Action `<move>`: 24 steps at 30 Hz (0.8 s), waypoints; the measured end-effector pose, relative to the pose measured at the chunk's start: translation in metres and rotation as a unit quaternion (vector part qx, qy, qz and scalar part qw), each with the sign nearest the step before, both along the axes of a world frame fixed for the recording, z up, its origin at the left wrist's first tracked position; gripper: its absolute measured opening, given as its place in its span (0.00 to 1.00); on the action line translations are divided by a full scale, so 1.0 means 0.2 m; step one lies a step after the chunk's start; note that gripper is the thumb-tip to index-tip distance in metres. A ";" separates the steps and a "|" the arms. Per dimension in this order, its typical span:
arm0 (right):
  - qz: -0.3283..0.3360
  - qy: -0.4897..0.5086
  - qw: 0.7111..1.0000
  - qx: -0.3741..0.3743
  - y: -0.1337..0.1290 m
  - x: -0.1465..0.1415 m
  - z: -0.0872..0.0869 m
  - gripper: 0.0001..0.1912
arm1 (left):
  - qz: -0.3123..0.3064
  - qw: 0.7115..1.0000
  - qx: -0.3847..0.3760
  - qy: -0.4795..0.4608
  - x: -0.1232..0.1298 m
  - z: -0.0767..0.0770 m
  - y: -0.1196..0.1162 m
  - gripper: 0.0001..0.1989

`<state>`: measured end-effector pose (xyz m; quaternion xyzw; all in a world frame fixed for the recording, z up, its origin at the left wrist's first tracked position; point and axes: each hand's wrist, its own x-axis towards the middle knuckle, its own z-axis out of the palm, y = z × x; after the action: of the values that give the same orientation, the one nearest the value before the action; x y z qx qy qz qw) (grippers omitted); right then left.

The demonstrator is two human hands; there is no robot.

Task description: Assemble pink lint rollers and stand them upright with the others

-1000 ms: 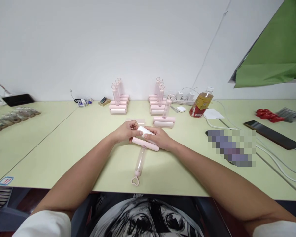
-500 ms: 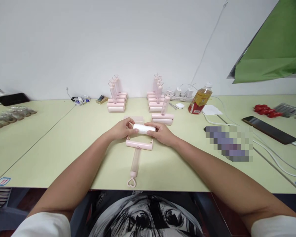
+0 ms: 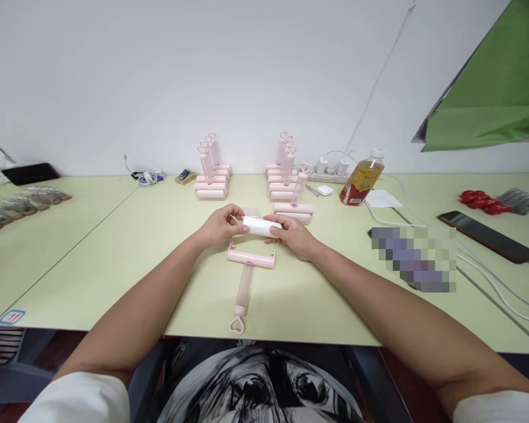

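A white lint roller refill is held crosswise between my two hands, just above the table. My left hand pinches its left end, and my right hand grips the right end with thumb in front. Below it lies a pink lint roller frame with a clear handle and a heart-shaped loop toward me; its two arms point at the roll and nothing sits between them. Behind my hands a flat pale pink piece lies partly hidden.
Pink lint rollers stand in a left row and a right row near the wall. To the right are a drink bottle, a power strip, white cables, a black phone and a blurred-out item.
Both hands have lifted the white roll slightly up and away from the pink frame, and its right end now tips a little lower. The whole view has shifted slightly.
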<state>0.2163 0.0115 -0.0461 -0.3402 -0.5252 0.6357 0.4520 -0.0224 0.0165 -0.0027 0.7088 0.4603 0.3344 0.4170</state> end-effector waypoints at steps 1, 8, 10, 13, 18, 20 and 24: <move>-0.001 0.004 1.000 -0.006 0.00 0.00 0.00 0.20 | 0.002 1.000 0.006 -0.003 0.00 0.00 0.00 0.22; 0.009 0.028 0.999 -0.035 -0.01 -0.01 0.01 0.16 | -0.039 0.996 -0.043 -0.063 -0.01 -0.02 0.00 0.24; 0.007 0.029 0.999 -0.046 -0.01 -0.01 0.02 0.14 | -0.057 0.992 -0.068 -0.087 0.00 -0.02 -0.01 0.26; 0.000 0.047 0.996 -0.078 -0.01 0.00 0.04 0.11 | -0.055 0.989 -0.086 -0.111 0.00 -0.01 -0.01 0.27; 0.035 0.090 0.985 -0.142 -0.02 0.00 0.06 0.17 | -0.046 0.984 -0.110 -0.132 -0.03 -0.03 0.02 0.25; 0.047 0.077 0.985 -0.146 -0.03 0.00 0.07 0.18 | -0.041 0.985 -0.115 -0.123 -0.04 -0.03 0.03 0.24; 0.066 0.064 0.986 -0.137 -0.04 0.00 0.07 0.19 | -0.036 0.986 -0.123 -0.110 -0.05 -0.03 0.04 0.24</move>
<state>0.2160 0.0035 -0.0311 -0.3221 -0.4241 0.7509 0.3905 -0.0330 0.0235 -0.0082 0.6275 0.4233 0.3359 0.5606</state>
